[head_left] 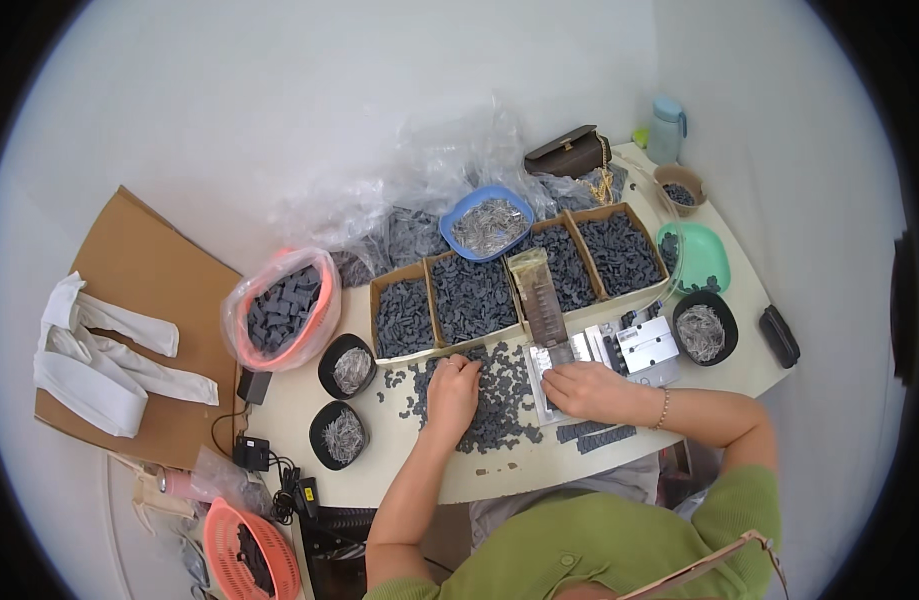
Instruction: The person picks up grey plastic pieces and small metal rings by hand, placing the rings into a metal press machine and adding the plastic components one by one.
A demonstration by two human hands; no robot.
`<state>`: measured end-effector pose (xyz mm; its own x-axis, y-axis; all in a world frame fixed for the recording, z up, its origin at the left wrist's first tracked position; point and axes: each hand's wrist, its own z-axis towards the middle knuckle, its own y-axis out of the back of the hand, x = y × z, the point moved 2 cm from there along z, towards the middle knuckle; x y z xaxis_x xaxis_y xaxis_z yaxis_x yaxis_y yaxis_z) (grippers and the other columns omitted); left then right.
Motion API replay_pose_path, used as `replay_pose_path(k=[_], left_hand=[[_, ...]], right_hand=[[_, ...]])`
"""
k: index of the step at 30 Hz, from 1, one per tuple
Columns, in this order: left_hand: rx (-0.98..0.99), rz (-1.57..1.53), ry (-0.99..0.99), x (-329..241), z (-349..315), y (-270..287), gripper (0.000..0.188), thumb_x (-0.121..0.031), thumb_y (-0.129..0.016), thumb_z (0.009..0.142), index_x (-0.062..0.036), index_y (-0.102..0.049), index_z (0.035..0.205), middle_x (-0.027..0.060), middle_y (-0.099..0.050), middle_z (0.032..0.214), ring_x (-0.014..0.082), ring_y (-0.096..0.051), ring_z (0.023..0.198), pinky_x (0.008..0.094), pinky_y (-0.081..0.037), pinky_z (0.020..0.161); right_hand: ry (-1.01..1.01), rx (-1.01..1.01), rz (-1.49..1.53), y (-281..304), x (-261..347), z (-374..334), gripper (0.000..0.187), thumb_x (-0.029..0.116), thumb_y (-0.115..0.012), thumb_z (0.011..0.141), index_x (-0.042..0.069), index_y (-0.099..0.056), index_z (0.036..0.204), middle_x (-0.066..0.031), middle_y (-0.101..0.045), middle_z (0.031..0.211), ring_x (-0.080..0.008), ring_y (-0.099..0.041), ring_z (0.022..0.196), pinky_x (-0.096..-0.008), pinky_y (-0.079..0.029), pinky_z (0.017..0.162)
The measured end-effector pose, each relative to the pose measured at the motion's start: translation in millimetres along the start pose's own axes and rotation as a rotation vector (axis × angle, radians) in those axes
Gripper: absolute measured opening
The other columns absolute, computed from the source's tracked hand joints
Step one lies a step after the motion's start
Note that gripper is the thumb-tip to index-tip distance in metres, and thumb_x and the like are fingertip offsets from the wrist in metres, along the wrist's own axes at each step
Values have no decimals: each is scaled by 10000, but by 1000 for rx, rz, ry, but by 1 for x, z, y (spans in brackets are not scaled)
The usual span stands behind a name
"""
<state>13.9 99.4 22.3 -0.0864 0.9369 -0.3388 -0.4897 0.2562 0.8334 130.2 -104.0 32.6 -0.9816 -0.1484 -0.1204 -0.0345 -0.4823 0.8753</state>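
Observation:
My left hand (pixel 453 396) is over a loose pile of small dark grey plastic parts (pixel 497 400). Its fingertips are pinched together at the pile's far left side, and whatever they hold is too small to make out. My right hand (pixel 585 391) rests at the near left part of a metal fixture (pixel 647 348), its fingers curled and pressed together; what lies under them is hidden. Just beyond that hand, a clear plastic chute (pixel 541 300) leans up from the fixture toward the parts tray. Rows of joined dark grey parts (pixel 605 438) lie at the table edge below my right wrist.
A cardboard tray (pixel 429 352) with several compartments of grey parts stands behind. Metal pins fill a blue basin (pixel 444 228) and black bowls (pixel 328 445). A pink basket (pixel 331 318), a green tray (pixel 714 262), a black case (pixel 778 336) and a bottle (pixel 665 135) stand around.

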Motion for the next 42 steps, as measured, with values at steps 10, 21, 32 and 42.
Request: replay_pose_path(k=[10,21,32,42], left_hand=[[19,-148,64,-8,1,16,185,31,-611,792,-21,-680,956,122,-608,811,303,-592,756,357,-480,679],[25,-300,-23,-56,6,-8,83,-91,-704,788,-34,-645,799,96,-600,742,271,-602,654,347,-484,584],[-17,-252,-22,-58,25,-31,68,-91,-694,787,-44,-645,792,96,-586,747,289,-610,675,373,-496,593],[-14,-217,-81,-56,25,-38,64,-113,-693,794,-62,-657,805,85,-584,726,279,-606,656,364,-492,578]], right_hand=[[-115,44,156,-52,-22,66,58,108,-620,710,68,-634,749,-67,-618,769,-241,-627,819,-352,-503,717],[-348,132,381,-12,-38,11,127,101,-593,766,63,-619,884,-93,-596,859,-288,-630,846,-389,-513,696],[-73,-85,-28,-11,-13,-4,79,115,-598,651,47,-573,679,-49,-544,680,-192,-571,665,-295,-475,597],[-131,41,74,-6,-9,2,127,100,-601,679,11,-622,768,-93,-593,772,-224,-590,735,-340,-491,654]])
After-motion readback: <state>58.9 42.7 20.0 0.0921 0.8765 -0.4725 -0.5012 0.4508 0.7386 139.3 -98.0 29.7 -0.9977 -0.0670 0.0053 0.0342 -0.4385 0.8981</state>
